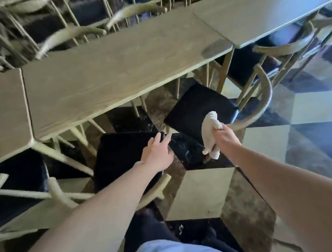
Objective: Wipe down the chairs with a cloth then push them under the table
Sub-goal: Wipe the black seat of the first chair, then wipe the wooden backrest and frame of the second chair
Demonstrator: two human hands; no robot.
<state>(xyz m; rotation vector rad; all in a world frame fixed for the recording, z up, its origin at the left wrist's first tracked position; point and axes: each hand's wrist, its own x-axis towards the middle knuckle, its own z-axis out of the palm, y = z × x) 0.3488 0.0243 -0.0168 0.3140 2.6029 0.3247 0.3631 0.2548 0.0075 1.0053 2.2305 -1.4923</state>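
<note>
A long pale wooden table (108,74) runs across the view. Two wooden chairs with black padded seats stand pulled out on my side. On the near chair's seat (122,154) my left hand (157,152) rests at the right front corner, fingers spread. My right hand (224,136) grips a bunched white cloth (210,130), which hangs over the curved backrest (265,103) of the right-hand chair, above its black seat (197,106). That chair is turned at an angle, with its seat partly under the table edge.
More chairs of the same kind line the table: one at far left (18,187), one at upper right (285,48), several on the far side (72,34). The floor (201,194) is chequered in black and cream tiles. My dark-trousered legs show at the bottom.
</note>
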